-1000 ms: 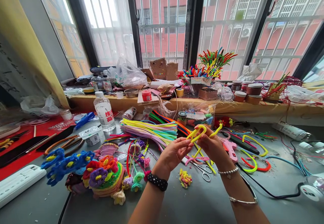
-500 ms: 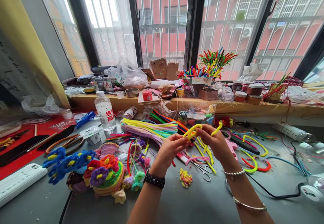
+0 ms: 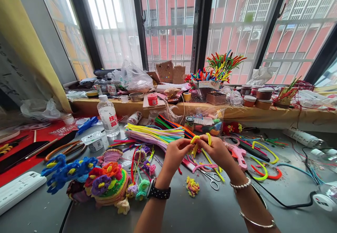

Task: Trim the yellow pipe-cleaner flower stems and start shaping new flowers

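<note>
A bent yellow pipe cleaner [image 3: 195, 140] is pinched between my two hands above the middle of the table. My left hand [image 3: 177, 155] grips its looped part from the left with thumb and fingertips. From the right, my right hand [image 3: 214, 151] pinches the same loop, and a free end sticks up by its knuckles. Fingers partly hide the loop's shape. Just below lie scissors [image 3: 212, 180] and a small yellow and pink fuzzy clump [image 3: 192, 186]. A bundle of pastel pipe cleaners [image 3: 154, 133] lies behind my left hand.
Fuzzy flowers in a wrapped pot [image 3: 110, 187] stand at left, near a water bottle [image 3: 108, 116] and a white power strip [image 3: 21, 191]. A pink glue gun [image 3: 237, 152] with a black cord lies right of my hands. Paint jars [image 3: 264, 94] line the window ledge.
My hands have come closer together and the yellow loop is drawn smaller between the fingertips. My right hand has moved left and lower, baring more of the glue gun.
</note>
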Motion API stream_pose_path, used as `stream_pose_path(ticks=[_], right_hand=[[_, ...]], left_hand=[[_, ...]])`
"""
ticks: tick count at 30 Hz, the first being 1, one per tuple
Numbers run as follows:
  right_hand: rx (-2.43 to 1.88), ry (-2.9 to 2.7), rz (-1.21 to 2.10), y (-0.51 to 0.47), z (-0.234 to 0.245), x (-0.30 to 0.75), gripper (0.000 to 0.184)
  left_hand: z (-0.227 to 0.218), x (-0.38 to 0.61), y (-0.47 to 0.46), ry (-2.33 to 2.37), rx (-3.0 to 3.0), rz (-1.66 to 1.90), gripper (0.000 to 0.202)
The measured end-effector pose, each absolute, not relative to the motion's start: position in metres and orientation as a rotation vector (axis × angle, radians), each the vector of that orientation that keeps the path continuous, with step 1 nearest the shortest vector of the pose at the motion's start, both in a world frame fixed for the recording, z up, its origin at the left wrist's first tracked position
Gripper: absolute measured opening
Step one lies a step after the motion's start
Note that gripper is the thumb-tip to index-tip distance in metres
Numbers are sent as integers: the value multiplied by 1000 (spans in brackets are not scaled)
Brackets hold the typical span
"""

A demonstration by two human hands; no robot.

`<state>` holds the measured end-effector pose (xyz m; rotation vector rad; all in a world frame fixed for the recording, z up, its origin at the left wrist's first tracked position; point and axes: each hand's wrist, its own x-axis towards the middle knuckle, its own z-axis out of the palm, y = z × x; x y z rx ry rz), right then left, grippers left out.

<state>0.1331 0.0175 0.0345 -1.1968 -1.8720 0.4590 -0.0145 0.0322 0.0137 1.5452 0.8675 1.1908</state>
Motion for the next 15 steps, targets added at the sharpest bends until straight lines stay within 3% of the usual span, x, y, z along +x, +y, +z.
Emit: stream_pose_path(ticks=[5,15], right_hand=[[-1240,-1763,462,19,31,128,24],[-1141,-1635,783,18,31,130,26]], left_hand=[[8,-15,35,958,1618,1226,22],[11,-17,37,874,1547,1103,22]])
